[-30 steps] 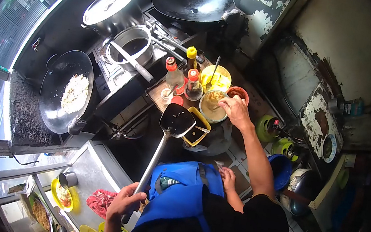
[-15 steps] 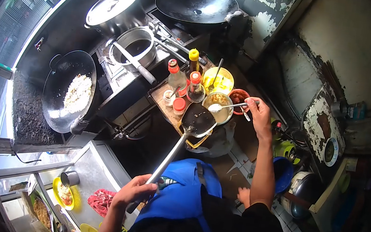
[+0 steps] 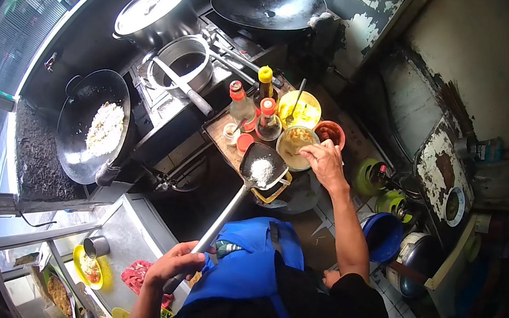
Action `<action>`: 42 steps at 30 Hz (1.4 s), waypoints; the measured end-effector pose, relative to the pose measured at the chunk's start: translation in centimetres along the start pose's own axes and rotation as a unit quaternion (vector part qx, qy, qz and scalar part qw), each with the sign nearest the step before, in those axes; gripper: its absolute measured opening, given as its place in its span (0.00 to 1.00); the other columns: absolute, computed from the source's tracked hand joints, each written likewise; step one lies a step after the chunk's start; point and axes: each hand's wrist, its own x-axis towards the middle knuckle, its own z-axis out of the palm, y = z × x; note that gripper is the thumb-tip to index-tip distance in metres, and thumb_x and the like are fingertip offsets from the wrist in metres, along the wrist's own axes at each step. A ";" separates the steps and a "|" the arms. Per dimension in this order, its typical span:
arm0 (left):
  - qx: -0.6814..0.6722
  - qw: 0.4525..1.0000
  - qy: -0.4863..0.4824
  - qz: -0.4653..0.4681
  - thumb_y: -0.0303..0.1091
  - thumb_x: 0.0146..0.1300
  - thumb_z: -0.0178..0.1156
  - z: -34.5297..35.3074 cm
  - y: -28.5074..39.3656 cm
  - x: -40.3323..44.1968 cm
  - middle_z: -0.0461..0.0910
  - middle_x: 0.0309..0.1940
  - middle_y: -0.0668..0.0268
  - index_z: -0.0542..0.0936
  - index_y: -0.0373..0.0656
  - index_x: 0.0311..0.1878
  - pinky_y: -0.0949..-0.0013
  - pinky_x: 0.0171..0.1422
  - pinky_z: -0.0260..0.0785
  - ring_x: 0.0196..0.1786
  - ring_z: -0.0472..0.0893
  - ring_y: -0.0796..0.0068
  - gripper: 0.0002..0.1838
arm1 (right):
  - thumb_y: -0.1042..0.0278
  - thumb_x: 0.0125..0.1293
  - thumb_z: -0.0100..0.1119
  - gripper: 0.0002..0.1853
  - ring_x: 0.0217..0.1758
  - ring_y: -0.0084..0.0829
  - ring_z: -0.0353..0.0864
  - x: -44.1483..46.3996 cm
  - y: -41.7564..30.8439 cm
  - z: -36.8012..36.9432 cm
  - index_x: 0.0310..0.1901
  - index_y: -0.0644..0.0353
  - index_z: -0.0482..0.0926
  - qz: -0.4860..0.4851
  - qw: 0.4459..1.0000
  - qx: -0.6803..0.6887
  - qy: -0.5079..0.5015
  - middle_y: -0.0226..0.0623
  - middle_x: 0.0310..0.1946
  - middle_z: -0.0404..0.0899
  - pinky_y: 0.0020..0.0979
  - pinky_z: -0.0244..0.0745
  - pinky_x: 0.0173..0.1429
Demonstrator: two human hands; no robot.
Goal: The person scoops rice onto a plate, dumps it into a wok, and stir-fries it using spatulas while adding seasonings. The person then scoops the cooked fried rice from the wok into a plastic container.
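My left hand is wrapped round the long metal handle of a wok spatula. A heap of white powder lies on its dark blade, which is over the near edge of the condiment board. At the rim of a round tub of pale powder, my right hand is closed in a pinch; the spoon it holds is mostly hidden in the tub. Beside the tub are a yellow bowl with a spoon in it, a red bowl and several sauce bottles.
On the left, a wok holds rice. A lidded pot, an open pot with a ladle across it and another wok stand behind. Part of another person's hand shows near my right arm. A blue bucket stands at the right.
White powder has appeared on the spatula blade. My right hand went from the tub to above the red bowl with a spoonful of powder, then back to the tub. The spatula moved right.
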 end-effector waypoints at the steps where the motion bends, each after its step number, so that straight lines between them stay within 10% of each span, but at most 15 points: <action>1: -0.011 1.000 0.016 0.003 0.42 0.62 0.62 0.1 -0.2 -0.2 0.71 0.22 0.74 0.77 0.35 0.54 0.82 0.23 0.61 0.20 0.69 0.87 0.23 | 0.58 0.63 0.62 0.08 0.42 0.31 0.73 -0.1 -0.3 0.1 0.36 0.49 0.85 0.015 1.000 0.000 -0.025 0.24 0.33 0.83 0.35 0.63 0.50; 6: 0.002 1.000 0.020 -0.008 0.42 0.62 0.62 -0.4 0.2 -1.0 0.72 0.25 0.73 0.78 0.37 0.53 0.82 0.25 0.63 0.23 0.70 0.86 0.21 | 0.62 0.67 0.57 0.11 0.39 0.38 0.80 0.4 1.6 -0.7 0.40 0.59 0.83 0.106 0.987 0.112 -0.044 0.38 0.32 0.84 0.39 0.74 0.48; 19: 0.003 0.999 -0.038 0.003 0.42 0.64 0.61 -0.5 0.6 0.4 0.72 0.23 0.73 0.77 0.37 0.54 0.82 0.25 0.63 0.23 0.70 0.86 0.21 | 0.59 0.73 0.54 0.16 0.38 0.19 0.77 -0.6 2.6 -3.3 0.43 0.67 0.80 0.228 0.869 0.435 0.059 0.30 0.35 0.81 0.23 0.72 0.48; 28: 0.008 0.998 -0.061 0.012 0.42 0.65 0.60 -0.5 0.8 1.1 0.71 0.22 0.74 0.77 0.37 0.54 0.82 0.24 0.64 0.22 0.70 0.87 0.21 | 0.60 0.68 0.59 0.10 0.41 0.34 0.75 -0.2 -4.6 -7.1 0.39 0.56 0.83 0.090 0.969 0.185 0.136 0.34 0.35 0.82 0.33 0.70 0.47; 33: 0.006 0.999 -0.042 0.019 0.42 0.65 0.60 -0.8 0.4 0.4 0.72 0.23 0.74 0.77 0.38 0.54 0.82 0.25 0.64 0.22 0.70 0.88 0.20 | 0.58 0.65 0.60 0.09 0.43 0.34 0.75 0.2 -1.4 -0.9 0.38 0.52 0.85 0.039 0.999 0.011 0.021 0.30 0.35 0.83 0.39 0.65 0.52; 42: 0.026 1.000 -0.010 0.006 0.43 0.64 0.62 -1.5 0.0 0.6 0.72 0.24 0.73 0.77 0.38 0.54 0.81 0.25 0.65 0.25 0.72 0.87 0.21 | 0.59 0.69 0.57 0.13 0.33 0.31 0.79 -0.2 0.0 -2.7 0.41 0.60 0.83 0.166 0.968 0.160 0.101 0.40 0.30 0.81 0.34 0.73 0.39</action>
